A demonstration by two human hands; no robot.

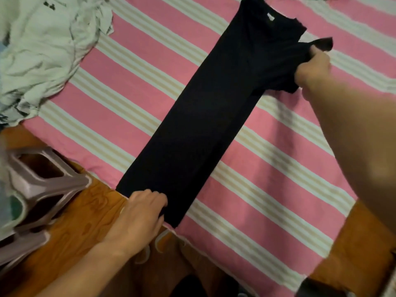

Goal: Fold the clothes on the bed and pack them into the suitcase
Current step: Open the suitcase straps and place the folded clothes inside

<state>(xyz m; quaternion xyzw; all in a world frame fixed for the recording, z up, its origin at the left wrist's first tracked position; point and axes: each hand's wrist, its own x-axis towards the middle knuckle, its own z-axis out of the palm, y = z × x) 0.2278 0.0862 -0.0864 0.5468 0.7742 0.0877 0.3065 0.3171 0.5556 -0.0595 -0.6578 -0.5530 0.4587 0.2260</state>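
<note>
Clothes here come down to two items on the bed [267,168], whose sheet runs in pink, white and beige stripes and fills most of the view. Lying across its middle is a black T-shirt [203,116], folded lengthwise into a long narrow strip that stretches diagonally from the near edge of the mattress up toward the far right, neckline and a small white label at the far end. A crumpled pale garment [42,50] with dark print sits in a heap at the far left of the bed, well apart from the black one. Along the near side runs the wooden bed frame [85,228], orange-brown with carved patterning, and beside it on the left stands a grey plastic stool [42,185], partly blurred.

The right hand [312,67] reaches out over the sheet and grips the shirt's right sleeve, fingers curled round bunched fabric, the sleeve end lifted off the bed and sticking out past the knuckles. The left hand [143,213] rests at the hem, at the mattress edge, with fingers bent and the fingertips pinching the bottom edge of the black cloth. No suitcase shows in this view.
</note>
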